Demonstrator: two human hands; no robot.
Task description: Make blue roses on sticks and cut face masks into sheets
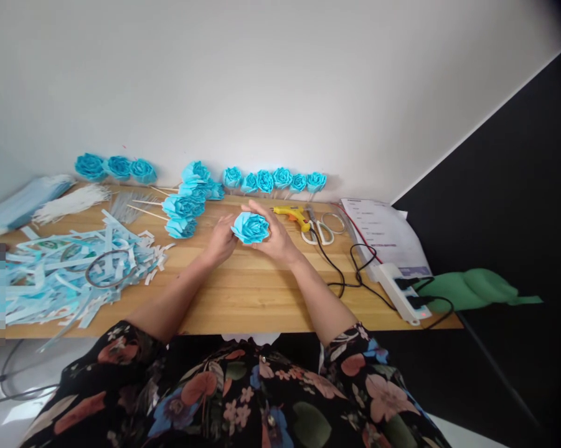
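Between the fingers (264,210) of both hands sits a blue flower (251,228).

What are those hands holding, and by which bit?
A ruffled, bright blue paper flower. The bare right hand cups the right side of its bloom; the bare left hand is at the other side, its contact unclear.
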